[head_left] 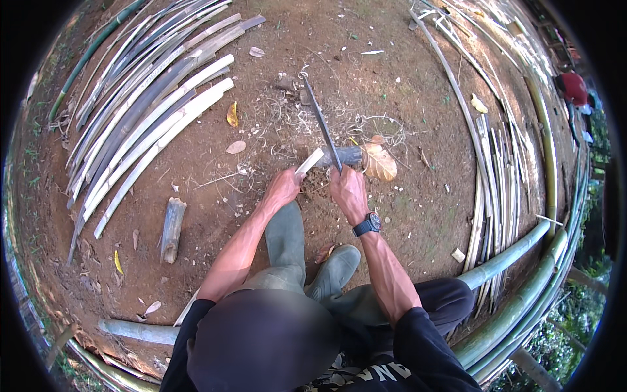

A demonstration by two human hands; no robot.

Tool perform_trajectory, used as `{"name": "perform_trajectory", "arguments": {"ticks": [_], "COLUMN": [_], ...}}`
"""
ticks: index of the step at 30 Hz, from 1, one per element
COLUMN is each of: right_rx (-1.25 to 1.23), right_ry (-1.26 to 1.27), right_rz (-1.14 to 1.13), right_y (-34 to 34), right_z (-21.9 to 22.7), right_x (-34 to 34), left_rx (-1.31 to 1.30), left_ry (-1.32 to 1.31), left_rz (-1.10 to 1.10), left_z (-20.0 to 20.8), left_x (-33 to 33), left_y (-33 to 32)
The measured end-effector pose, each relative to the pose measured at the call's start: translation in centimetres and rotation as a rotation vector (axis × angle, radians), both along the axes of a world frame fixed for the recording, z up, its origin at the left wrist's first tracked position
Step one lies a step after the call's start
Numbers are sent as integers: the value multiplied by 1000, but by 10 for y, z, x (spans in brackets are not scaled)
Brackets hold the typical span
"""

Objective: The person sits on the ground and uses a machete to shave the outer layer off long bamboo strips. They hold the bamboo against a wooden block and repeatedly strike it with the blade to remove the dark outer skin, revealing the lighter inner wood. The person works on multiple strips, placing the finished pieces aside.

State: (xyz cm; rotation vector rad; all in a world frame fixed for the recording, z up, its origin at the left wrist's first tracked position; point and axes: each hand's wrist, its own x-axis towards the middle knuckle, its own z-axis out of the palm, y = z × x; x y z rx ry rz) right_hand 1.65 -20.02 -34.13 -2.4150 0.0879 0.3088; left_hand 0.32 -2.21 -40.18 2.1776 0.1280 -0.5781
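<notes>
In front of my knees, my left hand (283,187) is closed round a pale split bamboo strip (309,161), whose cut end points up and right. My right hand (349,191), with a dark watch (368,224) on the wrist, grips a machete. The long narrow machete blade (319,119) runs away from me and slightly left, its handle mostly covered by my fingers. A short grey bamboo piece (349,155) lies on the soil just beyond my hands. The blade crosses over it beside the strip; whether they touch, I cannot tell. Curled shavings (385,130) surround this spot.
Many split bamboo strips (153,104) lie fanned out at the left. A short bamboo section (173,230) rests nearer me. More strips (499,189) and thick green poles (513,255) lie at the right. A large dry leaf (379,162) is beside the grey piece. Far right, something red (572,89) shows.
</notes>
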Motion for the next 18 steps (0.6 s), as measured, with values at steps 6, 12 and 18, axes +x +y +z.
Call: {"name": "perform_trajectory", "arguments": {"ticks": [6,12,18], "right_rx": [-83,-3,-60], "right_ry": [-23,-89,8], "right_rz": [100,27,67], "right_y": [-16,1,-14], "right_z": [-30,-7,-27], "right_x": [-13,-6,-11], "left_rx": [-13,-2,2], "left_ry": [-3,5,-57], "left_rz": [8,3,-17], "left_z": [-1,-3,-5], "left_x": [1,-1,5], "left_y": [0,1,2]}}
